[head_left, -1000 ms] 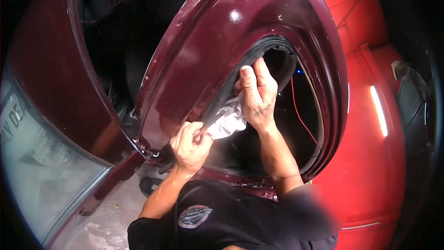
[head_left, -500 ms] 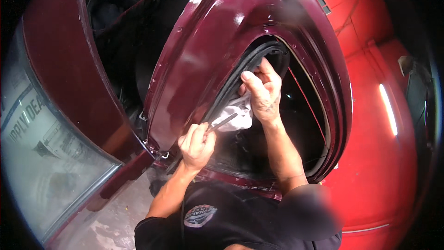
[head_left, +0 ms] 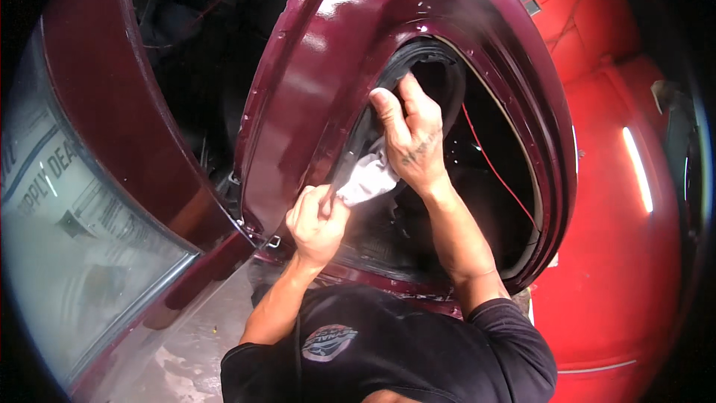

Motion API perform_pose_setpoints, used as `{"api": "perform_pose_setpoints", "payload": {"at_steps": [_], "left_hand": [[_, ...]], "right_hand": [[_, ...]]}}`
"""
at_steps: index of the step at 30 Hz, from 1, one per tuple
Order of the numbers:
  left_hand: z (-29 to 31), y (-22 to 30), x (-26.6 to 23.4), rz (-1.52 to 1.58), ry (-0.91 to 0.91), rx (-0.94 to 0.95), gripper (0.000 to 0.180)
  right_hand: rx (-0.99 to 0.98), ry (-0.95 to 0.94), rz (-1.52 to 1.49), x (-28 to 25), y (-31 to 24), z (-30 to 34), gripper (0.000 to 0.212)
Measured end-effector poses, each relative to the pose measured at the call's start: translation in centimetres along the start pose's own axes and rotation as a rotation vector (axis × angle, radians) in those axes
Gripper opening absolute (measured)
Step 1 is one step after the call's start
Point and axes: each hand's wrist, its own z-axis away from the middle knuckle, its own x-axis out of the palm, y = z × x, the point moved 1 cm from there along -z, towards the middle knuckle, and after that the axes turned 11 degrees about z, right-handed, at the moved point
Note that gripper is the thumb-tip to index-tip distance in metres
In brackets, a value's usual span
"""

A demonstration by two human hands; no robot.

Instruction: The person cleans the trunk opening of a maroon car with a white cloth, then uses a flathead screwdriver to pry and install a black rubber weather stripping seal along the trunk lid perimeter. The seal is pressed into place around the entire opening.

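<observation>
In the middle of the view, a black rubber seal (head_left: 438,51) bends in a loop at the top of a window opening in a maroon car panel (head_left: 298,97). My right hand (head_left: 418,134) lies over the opening, thumb and forefinger extended against the seal. A crumpled white cloth (head_left: 371,179) bunches under that palm, apparently gripped by the curled fingers, which are mostly hidden. Lower and to the left, my left hand (head_left: 317,227) is closed in a fist around a thin dark strip (head_left: 330,198), beside the cloth's lower end. Most of the strip is hidden by the fist.
Dark space shows through the window opening, crossed by a thin red line (head_left: 492,160). A glossy red car surface (head_left: 619,283) curves along the right. At the left are a maroon panel edge (head_left: 112,104) and a pale windshield (head_left: 97,254). Grey floor (head_left: 201,351) shows below.
The strip's end that stuck up from my left fist no longer shows clearly. My right hand has shifted slightly up and left, its thumb and forefinger now straighter. The view has shifted slightly.
</observation>
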Motion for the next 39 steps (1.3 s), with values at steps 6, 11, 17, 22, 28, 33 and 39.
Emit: {"api": "perform_pose_setpoints", "payload": {"at_steps": [6,11,17,22,28,33,39], "left_hand": [[0.5,0.2,0.1,0.1,0.137,-0.233,0.019],[0.4,1.0,0.5,0.159,0.194,-0.305,0.019],[0.1,0.5,1.2,-0.007,0.157,-0.183,0.02],[-1.8,2.9,2.1,-0.302,0.119,-0.049,0.019],[-2.9,3.1,1.6,-0.338,0.086,-0.011,0.015],[-2.7,3.0,1.0,-0.204,0.079,-0.123,0.012],[-2.7,3.2,0.5,-0.136,0.037,-0.198,0.012]], "right_hand": [[0.151,0.007,-0.253,-0.4,-1.0,-0.6,0.033],[0.186,0.116,-0.445,1.0,0.2,-0.8,0.021],[0.224,0.057,-0.576,-0.2,0.2,-1.9,0.018],[0.215,0.077,-0.707,1.4,1.0,-1.9,0.037],[0.155,0.0,-0.602,1.2,1.9,-1.7,0.024],[0.151,-0.204,-0.869,0.3,3.8,-2.2,0.025],[0.136,-0.111,-0.97,1.7,3.3,-2.0,0.025]]}}
